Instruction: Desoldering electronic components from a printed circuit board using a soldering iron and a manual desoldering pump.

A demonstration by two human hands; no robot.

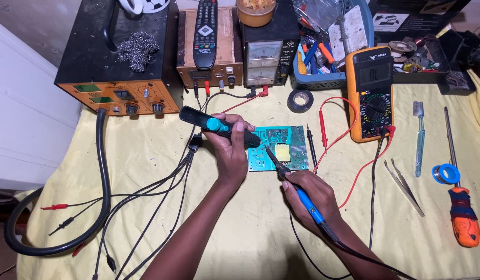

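Observation:
A green circuit board lies on the yellow cloth in the middle of the bench. My left hand grips a black and teal desoldering pump, its tip resting at the board's left edge. My right hand holds a blue-handled soldering iron like a pen, with its metal tip touching the board near a yellow component. The iron's black cable runs off toward the lower right.
An orange rework station, a wooden box with a remote control and a power supply line the back. A multimeter with red and black leads, black tape roll, toothbrush, tweezers and orange screwdriver lie right.

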